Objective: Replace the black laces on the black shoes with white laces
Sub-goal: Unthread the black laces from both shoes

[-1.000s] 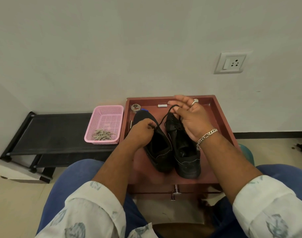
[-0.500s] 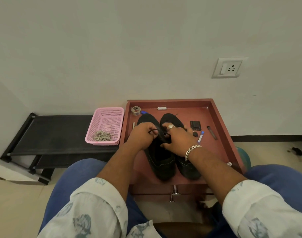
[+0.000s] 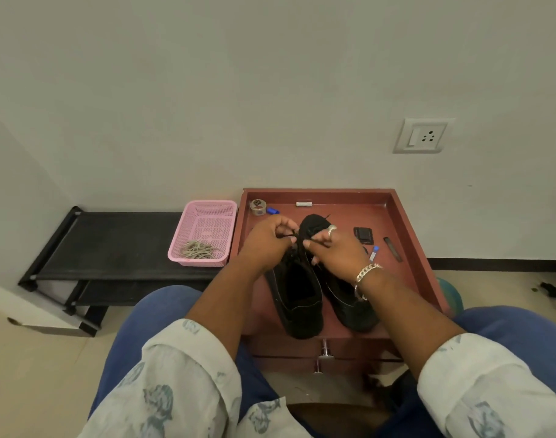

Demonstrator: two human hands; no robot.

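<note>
While both wrists arch over the black shoes, left hand and right hand fingers pinch a black lace — knuckles raised.

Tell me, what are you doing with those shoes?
A person sits at a red tray holding two black shoes. Both hands are at the front of the shoes: the left hand and the right hand each pinch the black lace, working it loose. The white laces lie in the pink basket beside the tray, not yet used.
</note>
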